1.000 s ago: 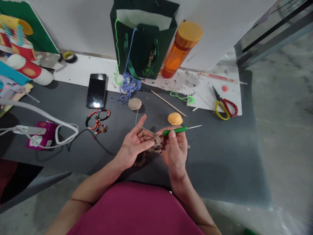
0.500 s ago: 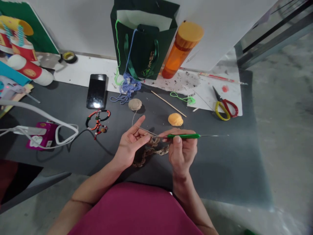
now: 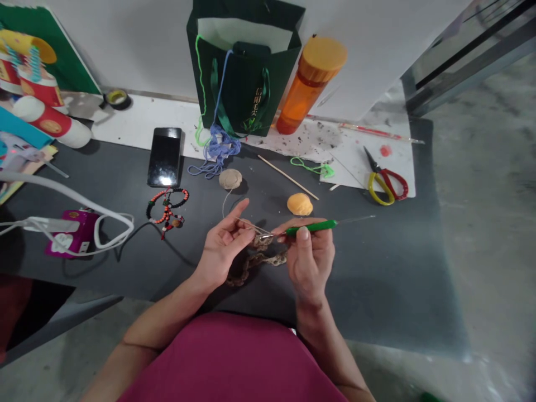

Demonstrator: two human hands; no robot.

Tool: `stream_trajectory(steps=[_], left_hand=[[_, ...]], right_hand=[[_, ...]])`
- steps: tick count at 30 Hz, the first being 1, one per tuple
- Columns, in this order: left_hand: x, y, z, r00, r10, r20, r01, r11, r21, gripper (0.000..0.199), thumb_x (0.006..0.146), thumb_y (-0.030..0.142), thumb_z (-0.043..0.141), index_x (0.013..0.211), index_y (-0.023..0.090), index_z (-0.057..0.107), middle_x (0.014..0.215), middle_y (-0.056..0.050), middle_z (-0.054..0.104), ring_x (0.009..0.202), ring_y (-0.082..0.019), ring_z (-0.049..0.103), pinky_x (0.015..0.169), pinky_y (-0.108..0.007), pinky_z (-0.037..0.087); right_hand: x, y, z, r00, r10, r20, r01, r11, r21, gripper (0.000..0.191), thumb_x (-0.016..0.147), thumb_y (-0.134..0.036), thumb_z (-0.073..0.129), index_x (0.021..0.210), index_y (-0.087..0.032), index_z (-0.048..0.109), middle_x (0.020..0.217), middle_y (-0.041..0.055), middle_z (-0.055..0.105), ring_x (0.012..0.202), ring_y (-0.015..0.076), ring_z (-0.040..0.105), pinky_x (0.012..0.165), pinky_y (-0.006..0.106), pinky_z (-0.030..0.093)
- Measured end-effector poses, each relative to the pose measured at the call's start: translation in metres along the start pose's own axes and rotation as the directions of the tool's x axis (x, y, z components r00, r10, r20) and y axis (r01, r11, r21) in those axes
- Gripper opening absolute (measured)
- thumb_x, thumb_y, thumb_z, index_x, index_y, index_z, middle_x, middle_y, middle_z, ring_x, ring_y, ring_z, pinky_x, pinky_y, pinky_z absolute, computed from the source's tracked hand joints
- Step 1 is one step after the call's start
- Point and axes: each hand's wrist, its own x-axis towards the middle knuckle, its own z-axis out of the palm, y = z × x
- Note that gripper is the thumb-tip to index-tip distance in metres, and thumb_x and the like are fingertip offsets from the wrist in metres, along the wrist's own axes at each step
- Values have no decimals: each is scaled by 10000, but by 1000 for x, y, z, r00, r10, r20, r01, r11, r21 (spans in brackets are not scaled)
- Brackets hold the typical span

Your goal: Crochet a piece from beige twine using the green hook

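My right hand (image 3: pixel 310 257) is closed round the green handle of a crochet hook (image 3: pixel 322 226), whose metal tip points left at the work. Between the thumb and fingers of my left hand (image 3: pixel 220 245) is the end of a brown crocheted strip (image 3: pixel 263 241). The rest of the strip (image 3: pixel 245 272) curls on the dark table below my hands. A thin beige thread (image 3: pixel 223 205) runs from a small beige yarn ball (image 3: pixel 230 178) over my raised left index finger to the hook.
Beyond my hands lie a yellow-orange ball (image 3: pixel 300 204), a wooden stick (image 3: pixel 288 177), blue yarn (image 3: pixel 221 146) and a phone (image 3: pixel 164 157). Scissors (image 3: pixel 385 184) lie at the right. A dark green bag (image 3: pixel 243 78) and orange bottle (image 3: pixel 304 89) stand behind. White cables (image 3: pixel 113 213) cross the left side.
The hook has tilted, its right end rising, and my right hand has shifted slightly left. The metal tip now shows at the crocheted piece. My left hand has barely moved.
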Motion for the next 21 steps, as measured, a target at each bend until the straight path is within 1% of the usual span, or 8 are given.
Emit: stream_trajectory(steps=[3,5,7,10,13,15,17,21], left_hand=[[0,-2,-1,1000,-19,13,20,999,-31,566,781,231,844,1327,242,695,807,37,646,728,-79,569,726,-223,472],[0,-2,0,1000,-8,14,8,999,-32,570,779,234,846,1328,246,694,820,36,643,727,-79,559,716,-221,464],[-1,-1,0,1000,2,15,-1,1000,-24,581,780,240,847,1339,250,687,823,37,636,723,-78,549,716,-220,459],[-1,0,0,1000,4,17,-3,1000,-14,597,777,251,852,1349,251,679,807,45,620,732,-78,545,740,-220,455],[-1,1,-1,1000,-16,11,16,1000,-10,578,783,318,850,1335,253,688,812,48,620,746,-76,547,762,-220,457],[-2,1,-1,1000,-11,-4,11,1000,9,565,816,387,817,1347,253,678,823,42,631,753,-81,558,768,-226,468],[-3,1,0,999,28,-21,-27,998,50,591,824,406,808,1374,252,656,844,33,653,768,-90,579,791,-240,489],[-4,0,4,997,70,-43,-65,991,115,705,726,299,892,1384,250,645,861,22,686,777,-101,604,811,-255,523]], right_hand=[[1,1,-2,1000,25,11,-25,1000,-18,137,1040,-304,511,956,-267,612,777,4,739,642,151,664,564,292,530],[1,0,-2,999,-31,29,33,996,-78,116,1038,-280,510,971,-269,604,801,12,752,656,156,682,572,301,544],[0,0,-1,989,-138,58,145,979,-144,99,1033,-244,509,1004,-273,600,835,19,772,690,170,700,597,321,568],[-2,0,-1,937,-313,154,343,906,-248,146,1004,-179,544,1074,-284,617,908,23,810,804,205,729,701,389,604],[-2,1,-1,868,-430,249,493,806,-327,198,970,-135,597,1099,-279,639,972,26,830,921,225,765,792,429,605],[-1,1,0,833,-474,286,551,757,-352,196,964,-125,610,1092,-269,645,986,28,835,986,228,781,832,428,604],[0,0,1,813,-501,297,582,729,-360,199,963,-119,613,1094,-265,647,994,31,838,1029,230,784,868,435,608],[1,0,4,796,-532,290,604,728,-323,247,956,-109,620,1145,-260,667,1018,45,831,1036,244,785,899,482,629]])
